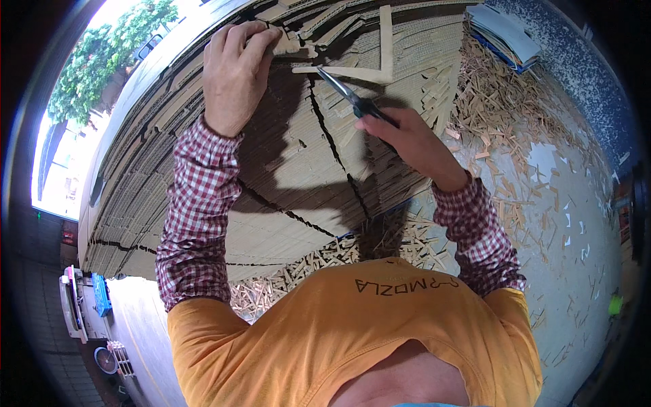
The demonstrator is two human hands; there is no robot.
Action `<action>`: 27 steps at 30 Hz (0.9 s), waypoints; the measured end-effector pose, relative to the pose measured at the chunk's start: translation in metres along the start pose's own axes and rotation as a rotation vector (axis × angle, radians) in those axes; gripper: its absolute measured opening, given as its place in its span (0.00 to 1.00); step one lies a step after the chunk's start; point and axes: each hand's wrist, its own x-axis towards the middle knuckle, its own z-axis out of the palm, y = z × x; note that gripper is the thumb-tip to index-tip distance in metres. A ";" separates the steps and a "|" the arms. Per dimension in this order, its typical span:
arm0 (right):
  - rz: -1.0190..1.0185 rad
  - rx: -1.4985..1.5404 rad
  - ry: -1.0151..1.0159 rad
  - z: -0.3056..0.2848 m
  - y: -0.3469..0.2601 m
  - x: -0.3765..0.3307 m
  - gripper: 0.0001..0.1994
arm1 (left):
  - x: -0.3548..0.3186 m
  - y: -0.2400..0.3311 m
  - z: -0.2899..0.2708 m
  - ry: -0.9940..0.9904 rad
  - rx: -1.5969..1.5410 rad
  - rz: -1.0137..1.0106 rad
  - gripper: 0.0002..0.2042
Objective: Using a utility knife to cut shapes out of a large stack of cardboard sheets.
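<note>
A tall stack of cut cardboard sheets (291, 163) stands before me, with dark gaps running down its side. My left hand (237, 76) is at the upper edge of the stack, its fingers curled over a torn cardboard piece (287, 45). In my right hand (415, 142) is a pair of long-nosed pliers (342, 88), metal jaws pointing up and left, the dark handle in my grip. At the tip of the jaws lies an angled cardboard strip (385, 51); whether the jaws pinch it cannot be made out.
Cardboard offcuts (498, 102) are heaped on the floor right of the stack, and more scraps (271, 292) lie below it. Further scraps dot the grey floor (542, 271). A blue container with papers (505, 37) sits at the far right. A blue crate (102, 295) stands far left.
</note>
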 end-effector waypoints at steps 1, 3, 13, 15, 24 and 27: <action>-0.001 0.000 -0.002 0.001 -0.004 0.005 0.18 | 0.000 -0.002 0.004 0.048 0.027 0.007 0.14; -0.003 0.008 -0.044 0.005 -0.011 0.014 0.20 | -0.002 0.001 0.004 0.070 -0.019 -0.026 0.11; -0.269 -0.032 0.090 0.042 0.035 0.031 0.18 | -0.020 -0.013 -0.011 0.431 -1.193 -0.484 0.09; -0.141 -0.042 -0.040 0.065 0.080 -0.001 0.18 | -0.022 -0.009 -0.017 0.486 -1.418 -0.544 0.10; 0.245 0.195 -0.624 0.029 0.120 -0.090 0.22 | -0.088 0.060 -0.013 -0.246 -0.753 -0.318 0.09; 0.142 0.312 -0.610 0.014 0.105 -0.092 0.24 | -0.126 0.070 -0.028 -0.520 -0.988 -0.670 0.12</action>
